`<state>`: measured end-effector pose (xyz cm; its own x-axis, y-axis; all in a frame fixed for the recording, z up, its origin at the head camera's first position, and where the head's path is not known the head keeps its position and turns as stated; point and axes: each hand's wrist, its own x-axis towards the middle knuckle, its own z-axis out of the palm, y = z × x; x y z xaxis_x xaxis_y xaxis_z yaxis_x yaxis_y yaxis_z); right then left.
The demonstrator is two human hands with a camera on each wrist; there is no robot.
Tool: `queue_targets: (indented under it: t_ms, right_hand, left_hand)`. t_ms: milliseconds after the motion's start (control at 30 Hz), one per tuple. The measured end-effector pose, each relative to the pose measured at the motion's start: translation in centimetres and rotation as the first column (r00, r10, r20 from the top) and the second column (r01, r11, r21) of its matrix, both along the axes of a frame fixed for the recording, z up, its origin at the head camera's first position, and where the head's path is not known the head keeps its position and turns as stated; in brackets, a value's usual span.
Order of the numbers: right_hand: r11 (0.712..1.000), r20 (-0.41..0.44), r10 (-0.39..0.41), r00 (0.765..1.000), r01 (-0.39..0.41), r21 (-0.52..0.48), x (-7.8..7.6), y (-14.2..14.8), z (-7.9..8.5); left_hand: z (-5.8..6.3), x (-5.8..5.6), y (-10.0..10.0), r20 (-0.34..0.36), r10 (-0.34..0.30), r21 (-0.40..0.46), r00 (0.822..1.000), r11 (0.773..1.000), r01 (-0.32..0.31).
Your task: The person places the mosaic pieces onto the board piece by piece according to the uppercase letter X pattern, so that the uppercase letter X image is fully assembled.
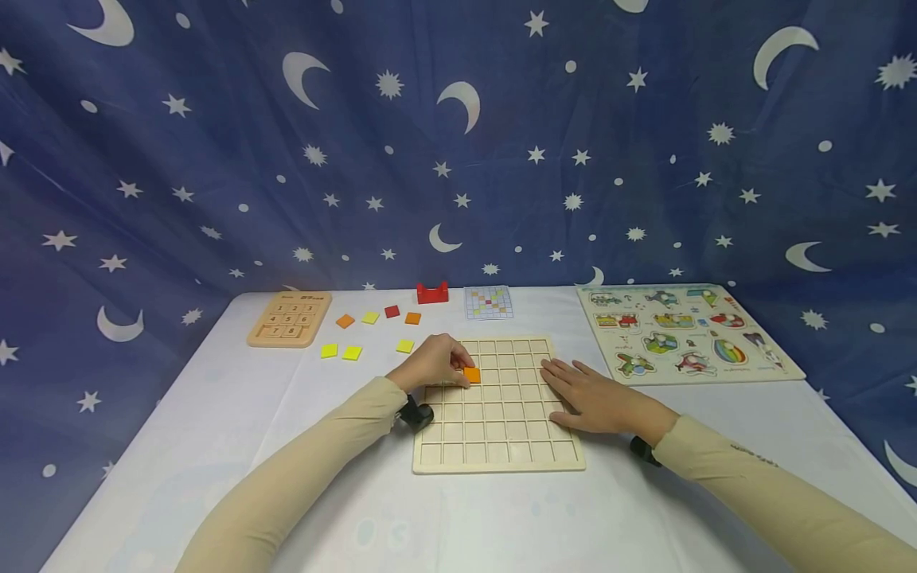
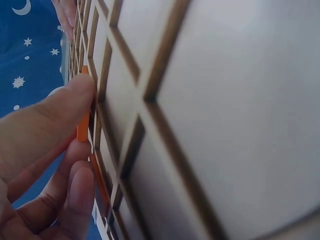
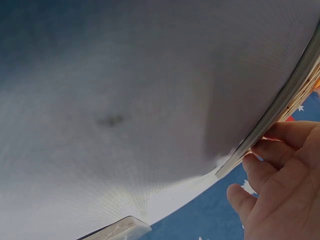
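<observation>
The left hand [image 1: 432, 364] pinches an orange square tile [image 1: 471, 375] between thumb and fingers, over the upper left part of the light wooden grid board [image 1: 496, 467]. In the left wrist view this tile [image 2: 83, 128] stands edge-on, close to the grid's ridges. Another orange-red piece [image 2: 100, 183] sits lower in the grid there, partly behind the fingertips. The right hand [image 1: 600, 399] rests with extended fingers along the board's right edge. In the right wrist view, its fingers [image 3: 282, 150] lie against the board's side.
Several loose yellow, orange and red tiles [image 1: 352, 352] lie left of and behind the board. Farther back are a number puzzle [image 1: 289, 319], a red holder [image 1: 432, 294] and a coloured pattern card [image 1: 489, 302]. A picture puzzle board [image 1: 684, 333] lies at the right.
</observation>
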<state>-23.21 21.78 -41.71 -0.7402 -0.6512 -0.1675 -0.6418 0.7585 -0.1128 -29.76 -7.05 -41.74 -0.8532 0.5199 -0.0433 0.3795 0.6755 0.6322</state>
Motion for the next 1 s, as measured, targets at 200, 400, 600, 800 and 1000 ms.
queue_targets:
  t_ms: [200, 400, 600, 800, 1000]
  right_hand:
    - [1.000, 0.001, 0.003, 1.000, -0.003, -0.001, -0.09, 0.03, 0.01]
    - [1.000, -0.001, 0.005, 1.000, -0.005, -0.006, -0.03, 0.01, 0.14]
    - [1.000, -0.003, 0.007, 1.000, -0.007, -0.007, 0.02, 0.03, 0.03]
    - [1.000, -0.028, 0.028, 0.999, -0.028, 0.005, 0.09, 0.15, -0.06]
    - [0.996, -0.085, 0.081, 0.993, -0.078, 0.037, -0.11, 0.25, -0.08]
  left_hand:
    - [0.07, -0.06, 0.12, 0.003, 0.001, -0.009, 1.000, 1.000, -0.001]
    - [0.05, -0.20, 0.21, -0.005, -0.004, -0.014, 1.000, 1.000, 0.004]
    - [0.21, -0.06, 0.12, 0.006, 0.011, -0.015, 1.000, 1.000, -0.010]
    - [0.20, -0.05, -0.02, -0.003, -0.001, -0.018, 1.000, 1.000, 0.001]
    - [0.24, -0.07, 0.02, -0.001, -0.013, -0.026, 1.000, 1.000, 0.013]
